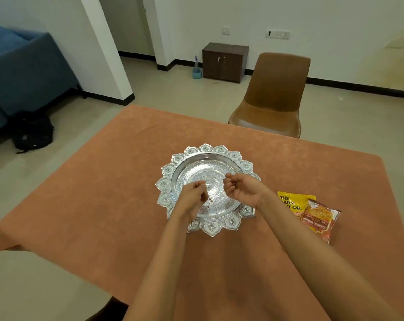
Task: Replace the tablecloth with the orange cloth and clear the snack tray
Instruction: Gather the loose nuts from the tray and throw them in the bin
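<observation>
The orange cloth (126, 193) covers the whole table and hangs down over its left edge. It looks smooth and flat.

Past the far edge of the table stands a brown chair (272, 96). A blue sofa (22, 72) sits far off to the left, with a black bag (31, 133) on the floor beside it. A small dark cabinet (224, 62) stands against the back wall.

The silver tray (196, 163) sits in the middle of the table. It is round and shiny, with a rim shaped like leaves. A few tiny bits lie near its middle, too small to tell what they are.

2 snack packets lie on the cloth to the right of the tray, near the right edge of the table. The yellow packet (293, 200) is partly under the red packet (321, 218). They are close to the tray but do not touch it.

Both hands hang over the tray. The left hand (192, 195) has its fingers curled in, pinched together. The right hand (241, 188) is loosely curled too, palm up. I cannot tell if either hand holds anything.
</observation>
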`<state>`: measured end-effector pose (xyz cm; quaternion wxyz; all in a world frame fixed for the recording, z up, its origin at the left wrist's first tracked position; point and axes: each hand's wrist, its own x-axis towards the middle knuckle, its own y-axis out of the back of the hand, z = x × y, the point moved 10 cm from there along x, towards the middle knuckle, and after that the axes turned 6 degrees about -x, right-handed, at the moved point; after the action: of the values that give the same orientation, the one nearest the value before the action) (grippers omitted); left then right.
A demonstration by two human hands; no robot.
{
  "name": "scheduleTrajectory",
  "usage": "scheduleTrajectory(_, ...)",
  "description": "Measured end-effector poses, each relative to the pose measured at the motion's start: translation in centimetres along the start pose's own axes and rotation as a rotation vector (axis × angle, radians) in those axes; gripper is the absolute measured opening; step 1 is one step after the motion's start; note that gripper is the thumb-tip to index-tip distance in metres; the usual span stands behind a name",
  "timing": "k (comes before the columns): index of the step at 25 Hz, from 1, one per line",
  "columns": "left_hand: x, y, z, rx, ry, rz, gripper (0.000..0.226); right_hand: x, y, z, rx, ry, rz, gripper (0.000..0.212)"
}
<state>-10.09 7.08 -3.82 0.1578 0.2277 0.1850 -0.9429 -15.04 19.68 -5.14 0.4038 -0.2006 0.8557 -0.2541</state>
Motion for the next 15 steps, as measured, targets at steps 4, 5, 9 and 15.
scheduleTrajectory(4, -1.5, -4.3, 0.0, -0.290, 0.053, -0.169, 0.011, -1.3, 1.8, 0.7, 0.112, 0.105, 0.144, 0.020)
scheduleTrajectory(5, -1.9, -5.5, -0.1, -0.298, 0.059, -0.203, 0.011, -1.9, 2.5, 0.9, 0.148, 0.133, 0.178, 0.020)
scheduleTrajectory(9, -3.8, -10.7, -2.0, -0.207, 0.086, -0.350, 0.014, -5.7, 5.3, 1.1, 0.302, 0.212, 0.199, 0.020)
scheduleTrajectory(15, -9.4, -21.0, -9.2, 0.011, 0.173, -0.597, 0.018, -16.1, 15.0, 2.0, 0.332, 0.360, 0.364, 0.018)
